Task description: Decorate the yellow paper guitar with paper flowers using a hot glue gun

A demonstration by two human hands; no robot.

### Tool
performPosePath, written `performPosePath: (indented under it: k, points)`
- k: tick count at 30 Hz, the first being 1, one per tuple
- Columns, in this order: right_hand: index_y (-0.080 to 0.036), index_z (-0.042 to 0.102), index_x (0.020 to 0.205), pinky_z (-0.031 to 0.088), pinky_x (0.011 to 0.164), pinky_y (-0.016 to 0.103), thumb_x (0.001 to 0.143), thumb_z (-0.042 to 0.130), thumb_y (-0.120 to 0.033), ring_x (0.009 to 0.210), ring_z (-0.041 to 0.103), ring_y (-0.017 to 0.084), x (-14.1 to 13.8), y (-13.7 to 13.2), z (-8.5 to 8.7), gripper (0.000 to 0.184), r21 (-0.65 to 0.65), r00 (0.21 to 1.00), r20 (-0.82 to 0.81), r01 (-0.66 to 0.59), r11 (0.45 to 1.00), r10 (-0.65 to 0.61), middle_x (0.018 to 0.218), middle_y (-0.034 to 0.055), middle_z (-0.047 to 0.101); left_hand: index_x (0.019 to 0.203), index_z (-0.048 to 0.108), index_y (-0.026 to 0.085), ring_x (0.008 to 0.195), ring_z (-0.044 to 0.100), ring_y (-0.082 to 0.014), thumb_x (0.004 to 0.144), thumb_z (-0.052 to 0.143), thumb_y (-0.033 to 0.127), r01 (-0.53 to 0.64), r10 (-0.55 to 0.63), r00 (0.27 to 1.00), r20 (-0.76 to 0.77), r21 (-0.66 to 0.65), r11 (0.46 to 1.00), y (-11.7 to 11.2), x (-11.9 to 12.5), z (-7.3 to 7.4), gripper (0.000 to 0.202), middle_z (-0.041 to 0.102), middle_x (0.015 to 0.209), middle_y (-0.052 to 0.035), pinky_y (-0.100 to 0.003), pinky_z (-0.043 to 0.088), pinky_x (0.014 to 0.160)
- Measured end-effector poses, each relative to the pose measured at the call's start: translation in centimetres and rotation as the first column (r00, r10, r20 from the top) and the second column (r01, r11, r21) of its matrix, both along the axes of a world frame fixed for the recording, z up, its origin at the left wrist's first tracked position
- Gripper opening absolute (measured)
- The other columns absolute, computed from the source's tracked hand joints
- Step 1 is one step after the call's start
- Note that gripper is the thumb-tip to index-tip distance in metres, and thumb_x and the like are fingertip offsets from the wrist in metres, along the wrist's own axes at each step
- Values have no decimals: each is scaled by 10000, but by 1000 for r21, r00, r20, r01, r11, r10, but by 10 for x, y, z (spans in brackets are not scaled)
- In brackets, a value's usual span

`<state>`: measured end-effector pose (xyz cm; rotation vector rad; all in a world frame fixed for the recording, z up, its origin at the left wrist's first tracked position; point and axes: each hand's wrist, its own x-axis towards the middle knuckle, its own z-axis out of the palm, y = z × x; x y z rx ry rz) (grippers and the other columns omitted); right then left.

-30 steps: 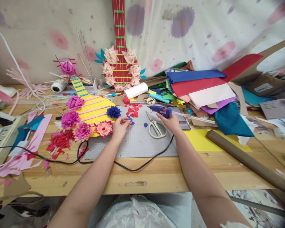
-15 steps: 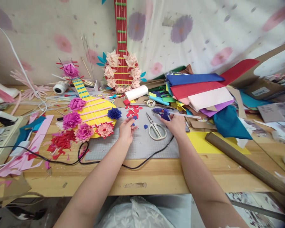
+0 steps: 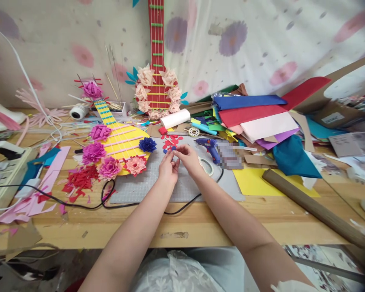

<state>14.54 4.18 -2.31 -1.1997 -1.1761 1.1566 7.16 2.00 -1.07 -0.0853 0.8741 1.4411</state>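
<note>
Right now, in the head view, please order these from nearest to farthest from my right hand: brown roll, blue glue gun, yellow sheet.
From the right hand:
1. Blue glue gun, just to its right.
2. Yellow sheet, further right.
3. Brown roll, right, partly over the sheet.

The left hand [image 3: 169, 167] and right hand [image 3: 188, 159] cover most of the blue paper [image 3: 173, 149], too small to make out in shape, and the right one hides all of the scissors [image 3: 212, 166] but a handle loop. A pixelated patch [image 3: 230, 155] masks whatever lies beside the glue gun [image 3: 211, 149]. The top edge cuts off the red guitar's [image 3: 157, 61] neck.
</note>
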Motion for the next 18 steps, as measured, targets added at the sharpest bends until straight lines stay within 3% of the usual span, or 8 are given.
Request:
performPosePath:
  k: [4,7,9,11,12,14,16,18]
  points:
    - [-183,540,716,441,635,243,589,684,-313,647,533,97,-10,2,0,232,-51,986,-154,48,998,-55,697,-33,561,882,600,142,359,367,22,786,580,55,39,-35,993,-110,43,998,-3,-3,0,132,553,624,62,-132,468,507]
    - [-182,531,716,466,654,248,614,684,-292,638,559,93,-7,7,2,214,-77,973,-216,67,995,-83,676,-37,573,968,571,156,400,413,0,715,634,65,195,-128,884,-450,105,975,-6,-18,8,276,606,753,25,-169,446,471]
    - [-186,509,725,484,652,253,638,678,-268,618,580,95,-3,12,5,207,-122,965,-248,53,991,-82,646,-39,583,1029,547,186,459,470,-21,650,674,67,316,-76,636,-768,170,933,-4,-38,18,417,629,937,-14,-193,443,480]
    - [-191,483,740,493,630,249,658,665,-224,584,588,93,1,15,6,202,-169,966,-250,18,985,-60,608,-46,586,1077,545,212,594,542,-59,643,677,102,418,119,222,-968,205,885,2,-66,32,468,602,1064,-36,-236,495,617]
    - [-195,471,756,493,614,245,667,657,-199,569,588,92,1,15,6,207,-188,970,-238,-4,982,-41,596,-49,587,1116,536,228,710,584,-103,655,668,127,459,187,0,-982,166,873,7,-81,39,491,583,1119,-48,-279,509,709]
    - [-203,442,795,487,578,237,679,643,-156,541,581,90,0,16,4,237,-219,981,-196,-43,975,-1,584,-58,587,1186,510,228,991,575,-201,681,658,183,511,264,-344,-901,56,858,17,-107,53,528,534,1209,-81,-375,461,914]
    - [-214,401,816,472,544,229,694,621,-130,514,567,88,-5,18,-2,265,-235,990,-134,-63,970,32,574,-71,578,1273,456,210,1228,434,-286,677,684,263,532,276,-568,-775,-91,842,27,-124,60,641,468,1303,-121,-449,344,1049]
    - [-225,358,817,449,520,222,707,591,-120,494,551,89,-11,21,-10,278,-230,997,-52,-63,971,52,558,-87,553,1372,351,194,1343,277,-351,631,734,347,505,240,-707,-666,-236,830,34,-129,58,848,362,1409,-162,-528,223,1100]
